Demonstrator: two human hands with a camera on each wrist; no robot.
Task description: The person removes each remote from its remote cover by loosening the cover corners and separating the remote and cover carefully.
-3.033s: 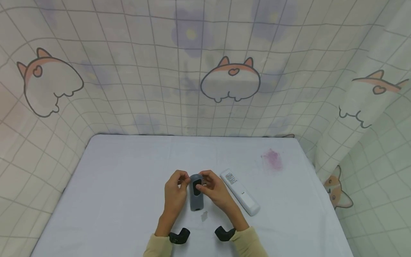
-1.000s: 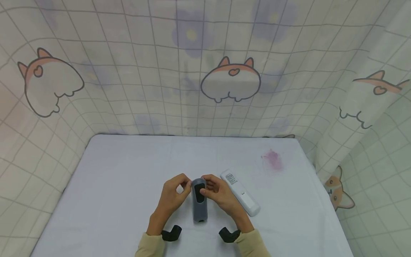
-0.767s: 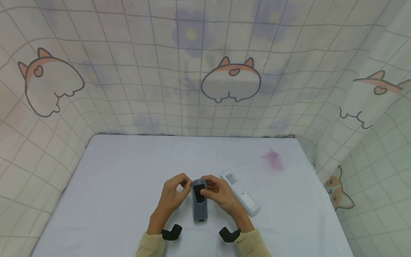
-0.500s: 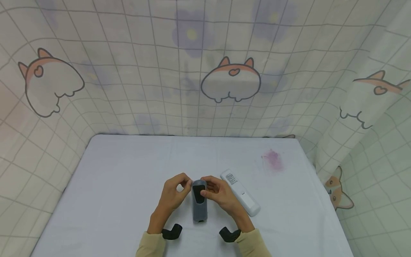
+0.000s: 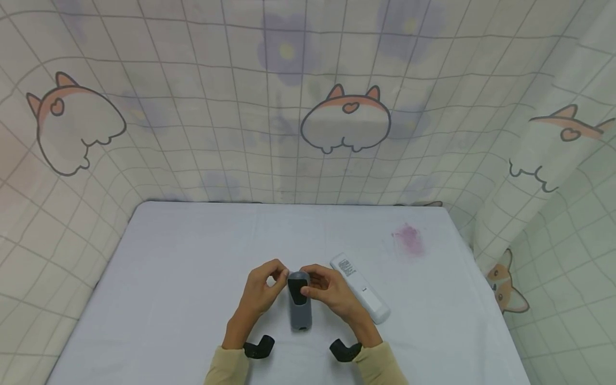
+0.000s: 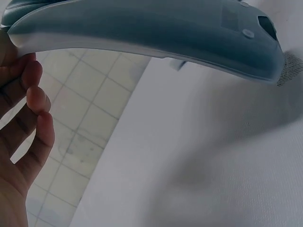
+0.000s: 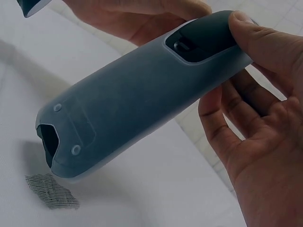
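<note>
A grey-blue, see-through silicone case (image 5: pixel 300 318) is held up between the two hands, long and rounded, with a notch at its near end. Through the big cutout in its back shows a dark handheld device (image 7: pixel 215 37), its exact kind unclear. The left hand (image 5: pixel 257 291) pinches the far left edge of the case with thumb and fingertips. The right hand (image 5: pixel 334 294) grips the far right side, thumb on the dark surface at the cutout and fingers beneath. In the left wrist view the case (image 6: pixel 142 30) looks bowed above the table.
A white remote control (image 5: pixel 361 289) lies slantwise just right of the right hand. A pink stain (image 5: pixel 409 239) marks the white tablecloth (image 5: pixel 192 240) farther back. A small grey printed patch (image 7: pixel 52 191) is under the case's near end. A patterned curtain (image 5: pixel 231 133) surrounds the table.
Over three seconds the case has come nearer the person and slightly right, hiding the grey patch in the head view. During the last second it and the hands have barely shifted.
</note>
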